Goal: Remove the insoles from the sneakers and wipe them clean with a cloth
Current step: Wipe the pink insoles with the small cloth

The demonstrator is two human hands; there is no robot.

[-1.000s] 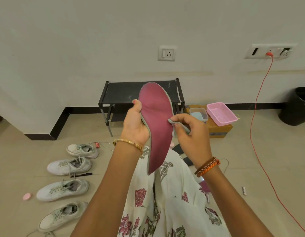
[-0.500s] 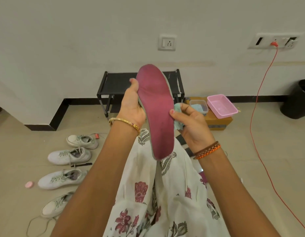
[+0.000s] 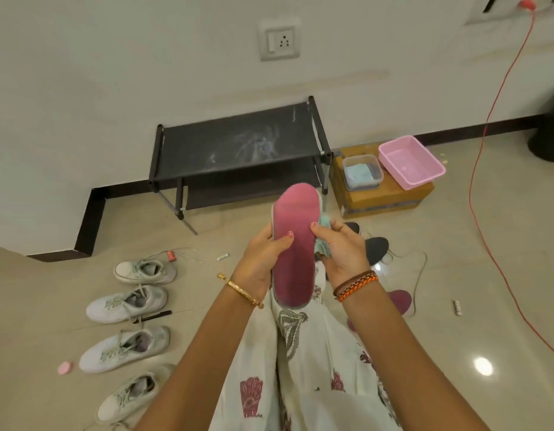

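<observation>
**Pink insole held up between both hands, cloth at its right edge**

While the person sits on the glossy beige floor point(image 3: 456, 259), the left hand point(image 3: 263, 259) grips a long, round-ended insole point(image 3: 295, 244) by its left edge, the thumb lying across the matte pink top face and the other fingers curled behind it. The insole stands nearly upright over the lap, its pale grey rim showing along the sides. At its right edge, the right hand point(image 3: 341, 250) holds a crumpled, soft pale-blue cloth point(image 3: 323, 223) bunched in its curled fingers, with the thumb tip resting on the pink surface.

Four white lace-up sneakers point(image 3: 126, 349) lie in a row on the floor to the left, their openings facing up. Against the wall stands a low black shoe rack point(image 3: 238, 147) with thin metal legs and a scuffed fabric top shelf. Just beside it, on the right, sits a cardboard box point(image 3: 384, 197) carrying a clear rectangular plastic container point(image 3: 362, 172) with something blue folded inside and a pink plastic tray point(image 3: 411, 164). A thin red cable point(image 3: 484, 144) trails down the wall and across the floor. Another dark pink insole point(image 3: 400, 301) lies on the floor behind the right forearm.
</observation>
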